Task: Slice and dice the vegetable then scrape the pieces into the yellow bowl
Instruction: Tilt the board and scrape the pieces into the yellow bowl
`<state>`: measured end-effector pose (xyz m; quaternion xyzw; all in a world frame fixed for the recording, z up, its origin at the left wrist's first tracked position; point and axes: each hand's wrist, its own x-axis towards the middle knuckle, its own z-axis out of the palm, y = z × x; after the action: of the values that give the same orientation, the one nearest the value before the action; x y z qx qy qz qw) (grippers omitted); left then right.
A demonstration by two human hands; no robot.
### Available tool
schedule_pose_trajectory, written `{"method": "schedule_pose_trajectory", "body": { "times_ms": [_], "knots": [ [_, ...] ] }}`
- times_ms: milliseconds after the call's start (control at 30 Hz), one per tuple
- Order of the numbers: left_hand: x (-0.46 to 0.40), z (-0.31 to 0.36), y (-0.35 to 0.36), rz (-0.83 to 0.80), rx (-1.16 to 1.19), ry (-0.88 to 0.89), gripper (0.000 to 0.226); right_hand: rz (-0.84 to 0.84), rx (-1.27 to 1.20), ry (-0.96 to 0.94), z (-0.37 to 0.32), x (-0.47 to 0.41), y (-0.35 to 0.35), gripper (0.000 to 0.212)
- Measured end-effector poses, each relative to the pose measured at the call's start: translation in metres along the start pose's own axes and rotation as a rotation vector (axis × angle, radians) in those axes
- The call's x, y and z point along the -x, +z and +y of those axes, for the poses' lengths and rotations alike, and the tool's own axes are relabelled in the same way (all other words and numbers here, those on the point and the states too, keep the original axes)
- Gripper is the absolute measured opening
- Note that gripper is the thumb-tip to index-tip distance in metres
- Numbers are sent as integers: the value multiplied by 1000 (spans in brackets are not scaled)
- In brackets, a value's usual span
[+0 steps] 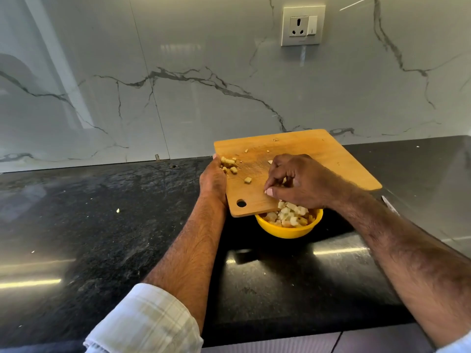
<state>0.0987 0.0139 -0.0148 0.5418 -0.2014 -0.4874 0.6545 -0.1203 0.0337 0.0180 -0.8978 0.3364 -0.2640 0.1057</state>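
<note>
With the left hand (212, 178) gripping the tilted cutting board (305, 159) and the curled right hand (297, 183) sweeping, stray diced pieces (229, 164) could miss the yellow bowl (288, 229).

The tilted wooden cutting board (293, 159) overhangs the far side of the round yellow plastic bowl (289, 226), leaving only its near rim reachable from above. The speckled black stone counter (102, 212) lies open to the left; the marble-patterned wall (178, 85) blocks passage behind.
</note>
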Motion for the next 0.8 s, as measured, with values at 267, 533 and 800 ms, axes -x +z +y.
{"method": "schedule_pose_trajectory", "body": {
  "times_ms": [267, 533, 800],
  "knots": [
    [4, 9, -5, 22, 48, -3, 29, 30, -22, -9, -4, 26, 8, 6],
    [8, 12, -8, 14, -16, 12, 32, 157, 35, 56, 3, -9, 3, 24],
    [9, 12, -7, -19, -20, 29, 36, 152, 207, 273, 26, -88, -1, 35]
  ]
}}
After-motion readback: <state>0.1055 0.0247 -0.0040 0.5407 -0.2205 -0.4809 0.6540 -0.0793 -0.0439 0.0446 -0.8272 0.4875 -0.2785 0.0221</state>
